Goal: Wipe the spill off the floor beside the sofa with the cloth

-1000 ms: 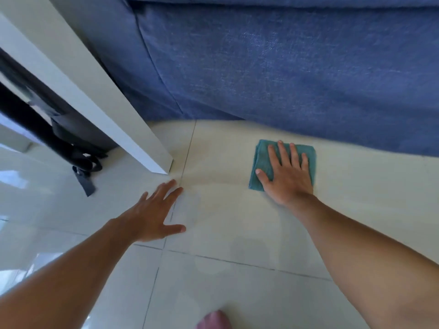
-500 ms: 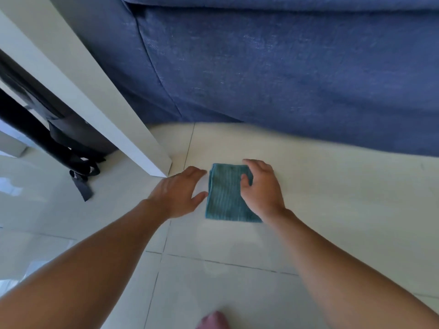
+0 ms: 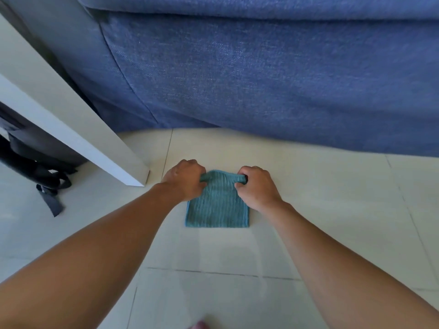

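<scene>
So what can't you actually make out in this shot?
- Head view: the far corners of the teal cloth, wrapped inside the left hand and right hand.
- The spill: only faint sheen on the floor tiles; wetness unclear.
- The black bag: cut off by the left edge and hidden behind the white furniture leg.
- The blue sofa: top cropped.

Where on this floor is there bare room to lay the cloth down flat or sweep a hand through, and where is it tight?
Open tile lies right of the right hand, between the sofa and the bottom edge, and nearer than the cloth, between the forearms. It is tight to the left: the white post stands close beside the left hand, with black straps beyond.
</scene>
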`<state>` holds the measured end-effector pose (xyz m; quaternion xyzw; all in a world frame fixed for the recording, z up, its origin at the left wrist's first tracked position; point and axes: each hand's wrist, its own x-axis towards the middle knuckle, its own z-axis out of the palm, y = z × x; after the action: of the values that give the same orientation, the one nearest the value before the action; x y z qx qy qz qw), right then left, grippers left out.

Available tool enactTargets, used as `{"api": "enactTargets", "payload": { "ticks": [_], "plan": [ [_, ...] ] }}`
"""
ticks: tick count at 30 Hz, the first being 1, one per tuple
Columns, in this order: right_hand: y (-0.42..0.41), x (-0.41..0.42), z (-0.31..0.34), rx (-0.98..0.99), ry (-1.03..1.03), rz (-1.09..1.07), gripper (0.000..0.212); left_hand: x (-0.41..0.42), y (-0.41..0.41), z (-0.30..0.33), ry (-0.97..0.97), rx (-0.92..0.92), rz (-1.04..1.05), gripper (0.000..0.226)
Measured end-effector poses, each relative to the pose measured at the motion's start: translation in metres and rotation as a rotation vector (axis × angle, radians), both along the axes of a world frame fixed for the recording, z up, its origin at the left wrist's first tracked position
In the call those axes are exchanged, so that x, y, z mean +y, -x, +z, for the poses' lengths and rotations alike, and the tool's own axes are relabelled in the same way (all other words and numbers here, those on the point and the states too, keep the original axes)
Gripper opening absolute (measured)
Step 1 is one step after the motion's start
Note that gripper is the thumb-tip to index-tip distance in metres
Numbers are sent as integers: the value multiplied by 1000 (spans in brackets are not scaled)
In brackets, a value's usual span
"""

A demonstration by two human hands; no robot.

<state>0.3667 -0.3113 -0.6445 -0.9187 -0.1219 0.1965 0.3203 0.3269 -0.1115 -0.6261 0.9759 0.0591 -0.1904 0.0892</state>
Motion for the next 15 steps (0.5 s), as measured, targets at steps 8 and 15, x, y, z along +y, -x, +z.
{"api": "enactTargets", "payload": {
  "ticks": [8, 15],
  "plan": [
    [-25, -8, 25, -68, -239, -145, 14, 12, -3, 21, 249, -270, 118, 8],
    [-40, -26, 48, -269, -378, -119, 13, 7, -10, 38, 314, -514, 31, 9]
  ]
}}
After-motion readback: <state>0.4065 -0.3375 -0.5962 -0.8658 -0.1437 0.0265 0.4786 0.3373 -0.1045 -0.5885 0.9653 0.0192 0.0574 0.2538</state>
